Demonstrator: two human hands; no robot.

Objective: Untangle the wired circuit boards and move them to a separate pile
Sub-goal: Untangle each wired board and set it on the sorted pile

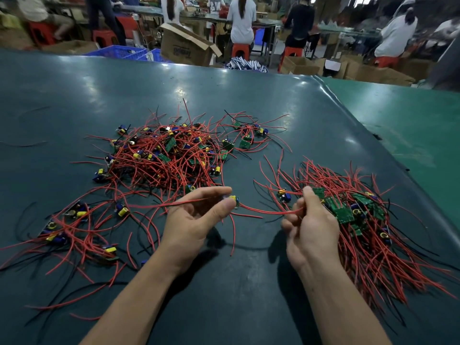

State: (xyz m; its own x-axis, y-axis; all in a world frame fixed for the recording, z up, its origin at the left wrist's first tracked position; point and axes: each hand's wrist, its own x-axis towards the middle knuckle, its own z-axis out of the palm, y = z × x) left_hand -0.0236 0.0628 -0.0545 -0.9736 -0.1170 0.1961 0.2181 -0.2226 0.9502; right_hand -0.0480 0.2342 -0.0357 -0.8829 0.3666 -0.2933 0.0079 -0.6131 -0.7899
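Left hand (196, 215) pinches a small circuit board (234, 200) between thumb and forefinger above the bench (249, 108). Its red wire (263, 210) runs roughly level rightward into the right hand (308, 225), fingers curled round it. Tangled pile (164, 155) behind left; sorted pile (361, 220) right, near the bench edge.

Left arm: bare forearm reaches in from the lower left, rising toward the centre.
Left hand (196, 215): palm turned up and inward, thumb and forefinger pinching a small circuit board (234, 200), other fingers loosely curled.
Right arm: bare forearm enters from the lower right.
Right hand (310, 227): back toward the camera, fingers curled, pinching a red wire (263, 210).
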